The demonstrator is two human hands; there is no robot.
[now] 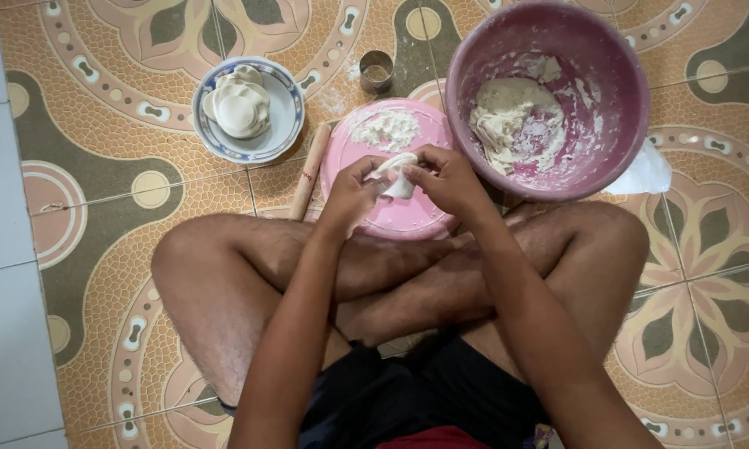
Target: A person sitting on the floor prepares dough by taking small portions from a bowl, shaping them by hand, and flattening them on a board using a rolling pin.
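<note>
A patterned tile floor (100,166) is seen from above, with crossed bare legs (374,283) folded at its centre. A large pink plastic basin (615,58), smeared with flour and holding a rough mass of dough (511,120), is set at the upper right, just beside a pink round board (407,220) dusted with a small heap of flour (387,129). A blue-rimmed bowl (283,116) stacked with finished folded dough pieces (239,104) is placed to the upper left, well apart from the basin. A wooden rolling pin (308,175) is laid against the board's left edge, and a small metal ring cutter (376,71) is stood beyond it.

Above the board, a thin white dough wrapper (397,175) is pinched between the left hand (351,195) and the right hand (449,179), both closed narrowly on it with the fingertips meeting at its upper edge. The fold is judged best made with light, even pressure along the rim, so that the seam is sealed without the thin sheet being torn; floured fingertips would likely keep it from sticking.
</note>
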